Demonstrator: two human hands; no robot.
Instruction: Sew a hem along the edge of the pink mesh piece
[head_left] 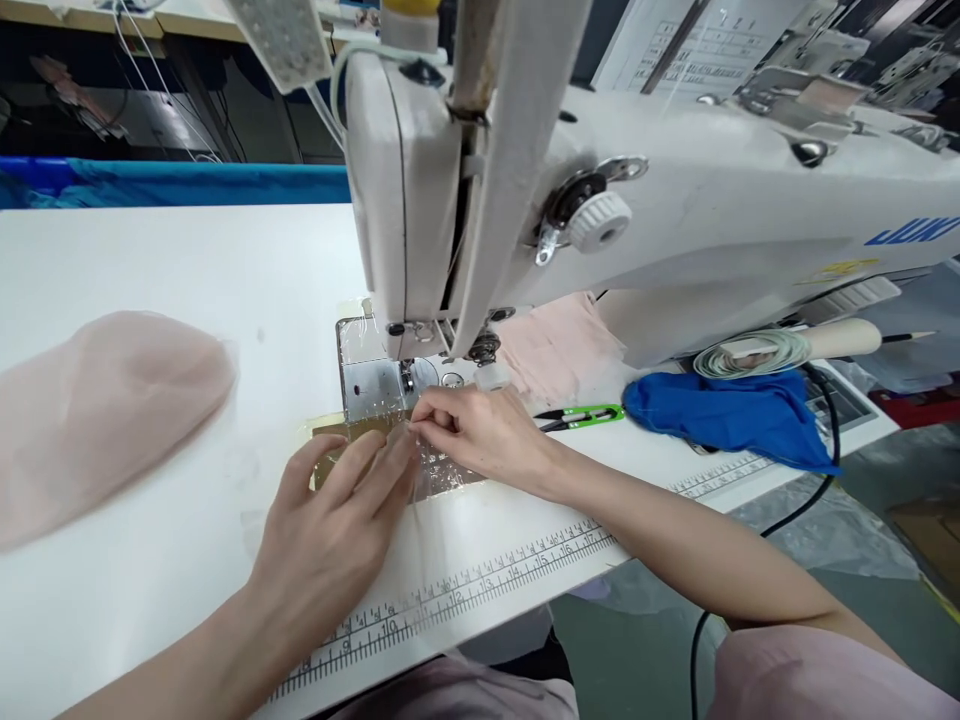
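In front of the sewing machine's needle area, my two hands meet at a thin, pale, see-through piece of fabric (426, 545), which is hard to make out against the white table. My right hand (487, 435) pinches its edge between thumb and forefinger. My left hand (341, 515) has its fingers bent, the fingertips gripping the same fabric beside the right thumb. Just behind them are the presser foot (407, 376) and the metal needle plate (371, 388). The white sewing machine (420, 200) stands over this spot. My fingers hide much of the fabric.
Sheer pink fabric (112, 400) lies at the left, and more pink fabric (559, 345) sits under the machine arm. Green thread snips (581, 416), a blue cloth (731, 415) and a coiled pale cord (750, 353) are at the right. A ruler tape (465, 595) follows the table's front edge.
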